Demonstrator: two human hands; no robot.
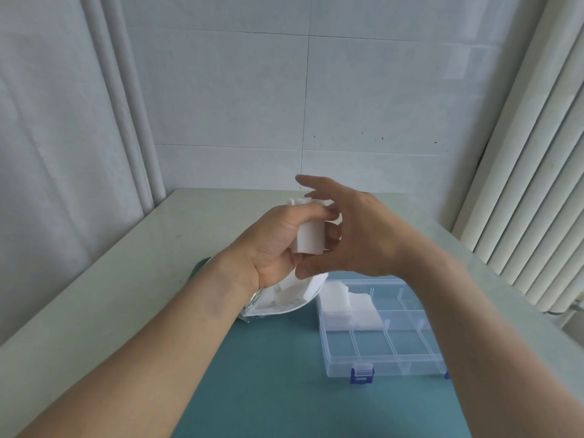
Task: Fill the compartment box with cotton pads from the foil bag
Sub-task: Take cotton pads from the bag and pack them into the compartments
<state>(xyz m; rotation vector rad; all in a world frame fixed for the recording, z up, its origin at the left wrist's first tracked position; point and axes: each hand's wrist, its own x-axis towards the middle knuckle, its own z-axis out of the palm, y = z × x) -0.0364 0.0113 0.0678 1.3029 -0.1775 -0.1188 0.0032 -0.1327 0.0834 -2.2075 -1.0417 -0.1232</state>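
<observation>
My left hand (278, 245) grips a thick stack of white cotton pads (308, 235), held up above the table. My right hand (350, 235) meets the stack from the right, thumb under it and fingertips pinching its top edge, with the index finger raised. Below them the foil bag (284, 300) lies open on the teal mat, more pads showing in its mouth. The clear compartment box (379, 349) with blue latches sits to the right of the bag. White pads (344, 308) fill its far-left compartments; the near compartments hold nothing.
A teal mat (278, 374) covers the near part of a pale table (126, 279). A tiled wall stands behind, a curtain on the left and a white radiator (531, 216) on the right.
</observation>
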